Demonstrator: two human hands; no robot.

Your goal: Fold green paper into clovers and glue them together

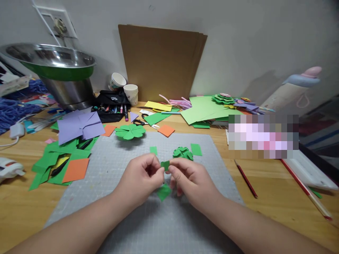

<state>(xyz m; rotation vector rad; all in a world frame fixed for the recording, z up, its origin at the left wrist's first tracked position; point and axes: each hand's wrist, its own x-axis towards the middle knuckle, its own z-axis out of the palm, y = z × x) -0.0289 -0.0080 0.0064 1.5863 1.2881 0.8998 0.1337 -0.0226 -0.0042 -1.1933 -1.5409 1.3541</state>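
Between their fingertips, my left hand (144,176) and my right hand (192,180) pinch a small green paper piece (165,165) from either side, above the grey cutting mat (111,218). A green paper square (164,192) shows just below the fingers. Past my right hand sits a layered green paper flower (182,153), its near side partly covered by the hand. Small green paper pieces lie flat on the mat, one rectangle (196,149) right of the flower and another (153,150) beyond my left hand. A petalled green paper flower (130,132) rests at the mat's far edge.
Left of the mat are green scraps, an orange paper square (76,170), a purple folded paper (81,126) and a glue gun (10,167). Scissors (141,122) and a pencil case (109,107) lie behind. At right are a pencil (246,180) and a bottle (288,90).
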